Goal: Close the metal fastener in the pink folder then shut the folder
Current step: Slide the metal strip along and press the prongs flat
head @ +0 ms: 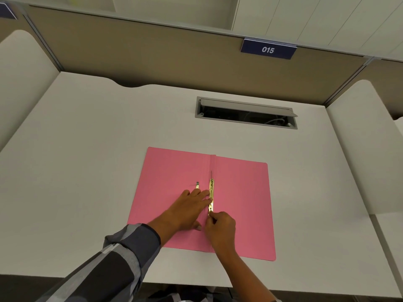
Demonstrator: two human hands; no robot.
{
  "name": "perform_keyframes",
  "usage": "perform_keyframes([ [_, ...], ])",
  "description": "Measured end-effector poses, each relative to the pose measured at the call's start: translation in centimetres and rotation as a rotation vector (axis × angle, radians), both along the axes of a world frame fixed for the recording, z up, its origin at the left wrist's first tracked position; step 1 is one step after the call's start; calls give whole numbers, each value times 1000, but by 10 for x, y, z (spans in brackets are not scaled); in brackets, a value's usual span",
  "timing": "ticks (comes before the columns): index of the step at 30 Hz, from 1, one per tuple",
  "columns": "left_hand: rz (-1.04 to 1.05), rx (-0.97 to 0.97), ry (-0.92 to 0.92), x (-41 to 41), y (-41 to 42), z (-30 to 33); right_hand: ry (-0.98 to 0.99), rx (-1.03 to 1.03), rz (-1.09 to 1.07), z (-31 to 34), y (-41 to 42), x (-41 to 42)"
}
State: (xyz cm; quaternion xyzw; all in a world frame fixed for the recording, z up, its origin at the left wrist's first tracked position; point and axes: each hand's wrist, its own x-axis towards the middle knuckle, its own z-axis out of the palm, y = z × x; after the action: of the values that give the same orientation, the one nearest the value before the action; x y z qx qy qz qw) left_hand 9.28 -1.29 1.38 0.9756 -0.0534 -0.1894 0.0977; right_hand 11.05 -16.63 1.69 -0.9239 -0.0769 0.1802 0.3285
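The pink folder [239,192] lies open and flat on the white desk, its spine running away from me. Along the spine lies the gold metal fastener bar [211,194], with a thin prong sticking up at its far end. A small loose gold piece [197,185] rests on the left flap. My left hand [189,209] lies flat on the left flap, its fingertips touching the bar's middle. Just below it, my right hand [220,229] pinches the bar's near end between thumb and fingers.
The white desk [87,171] is bounded by tan partition walls. A grey cable hatch [246,113] stands open behind the folder. A blue sign reading 015 [268,49] hangs on the back partition. The desk's front edge runs just below the folder.
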Motion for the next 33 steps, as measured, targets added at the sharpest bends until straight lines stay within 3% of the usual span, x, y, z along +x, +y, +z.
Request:
perform_keyframes([
  [5, 2, 0, 9, 0, 0, 1, -32, -19, -20, -2, 1, -8],
  [19, 7, 10, 21, 1, -1, 0, -255, -93, 177, -2, -7, -15],
  [33, 26, -21, 9, -4, 2, -6, -245, -38, 218, -5, -21, -15],
])
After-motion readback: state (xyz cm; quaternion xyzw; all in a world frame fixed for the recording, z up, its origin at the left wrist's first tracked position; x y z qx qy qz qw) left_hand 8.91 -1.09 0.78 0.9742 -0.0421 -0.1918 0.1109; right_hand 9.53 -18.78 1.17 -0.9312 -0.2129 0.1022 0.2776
